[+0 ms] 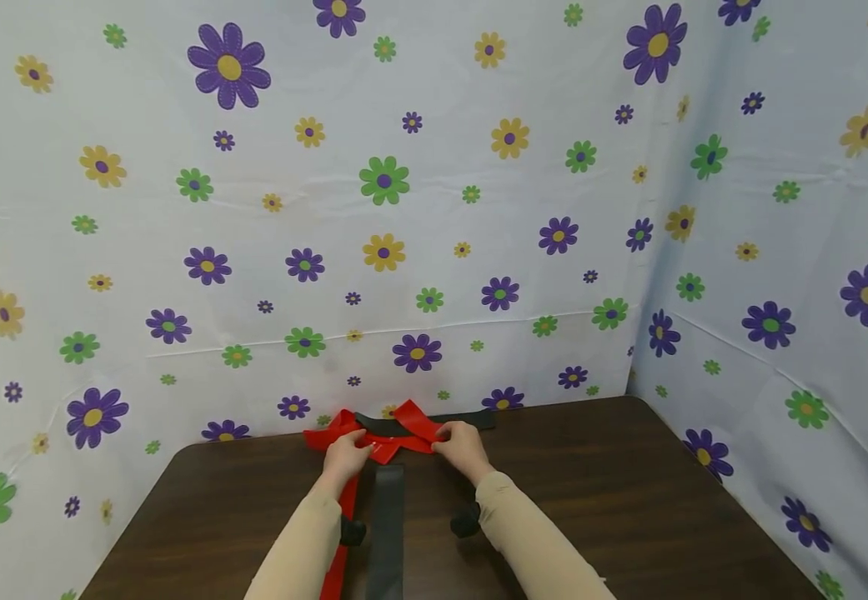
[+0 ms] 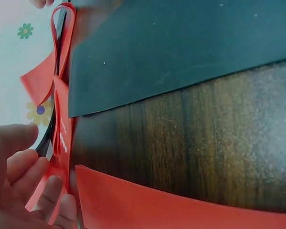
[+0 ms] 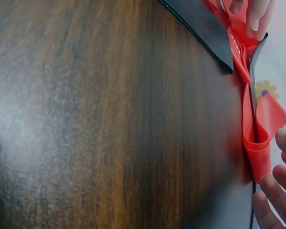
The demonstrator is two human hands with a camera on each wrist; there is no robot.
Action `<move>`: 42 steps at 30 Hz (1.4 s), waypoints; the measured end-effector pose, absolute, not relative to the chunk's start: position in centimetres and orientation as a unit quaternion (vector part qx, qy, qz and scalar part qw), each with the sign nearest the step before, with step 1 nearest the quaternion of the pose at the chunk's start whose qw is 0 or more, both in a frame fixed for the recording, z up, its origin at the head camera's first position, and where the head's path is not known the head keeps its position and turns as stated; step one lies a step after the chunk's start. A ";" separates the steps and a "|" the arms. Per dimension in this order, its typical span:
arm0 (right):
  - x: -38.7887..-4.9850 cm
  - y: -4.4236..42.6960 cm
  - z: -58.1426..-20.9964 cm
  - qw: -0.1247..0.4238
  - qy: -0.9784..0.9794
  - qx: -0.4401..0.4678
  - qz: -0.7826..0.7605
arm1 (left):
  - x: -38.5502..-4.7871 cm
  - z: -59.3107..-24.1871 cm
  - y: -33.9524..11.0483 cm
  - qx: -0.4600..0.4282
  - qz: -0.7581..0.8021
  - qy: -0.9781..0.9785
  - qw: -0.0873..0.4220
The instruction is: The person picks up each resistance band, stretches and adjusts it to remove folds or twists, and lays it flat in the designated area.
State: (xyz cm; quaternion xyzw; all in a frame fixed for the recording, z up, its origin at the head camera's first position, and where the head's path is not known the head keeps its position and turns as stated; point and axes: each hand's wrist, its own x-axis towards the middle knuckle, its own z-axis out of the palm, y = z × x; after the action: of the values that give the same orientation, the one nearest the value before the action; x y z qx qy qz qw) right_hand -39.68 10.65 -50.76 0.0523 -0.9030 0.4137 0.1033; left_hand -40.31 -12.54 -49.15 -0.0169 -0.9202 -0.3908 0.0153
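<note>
A red flat band (image 1: 420, 422) lies folded in loops across a black flat strip (image 1: 464, 419) at the table's far edge. My left hand (image 1: 345, 460) is at the left of the loops; in the left wrist view its fingers (image 2: 50, 193) lie over the red band, thumb apart from them. At the right side, my right hand (image 1: 465, 450) reaches the red loop (image 3: 258, 157). Its fingertips are close against the loop, and a gap shows between thumb and fingers. Another black strip (image 1: 385, 533) runs toward me between the arms, beside a red length (image 1: 336, 575).
The brown wood-grain table (image 1: 591, 500) has rounded far corners. A white flowered sheet (image 1: 434, 225) hangs right behind the far edge and along the right side. Dark wrist-worn pieces (image 1: 466, 522) show beneath the sleeves.
</note>
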 end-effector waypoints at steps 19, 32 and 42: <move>-39.9 9.7 -51.8 0.090 -0.899 0.072 0.422 | -40.8 -49.9 -13.2 0.004 -0.373 -0.927 -0.038; -40.0 9.6 -52.4 0.107 -0.905 0.041 0.410 | -41.2 -50.1 -12.7 0.013 -0.427 -0.903 -0.036; -40.0 9.6 -52.6 0.132 -0.911 0.004 0.391 | -41.1 -50.0 -11.2 0.100 -0.634 -0.767 0.015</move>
State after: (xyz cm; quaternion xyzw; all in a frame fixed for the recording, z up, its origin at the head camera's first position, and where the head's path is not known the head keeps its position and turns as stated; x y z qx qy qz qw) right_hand -39.99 9.57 -52.60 0.0039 -0.9108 0.3911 0.1321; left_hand -41.15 -11.18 -50.03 0.1001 -0.7666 -0.6341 0.0149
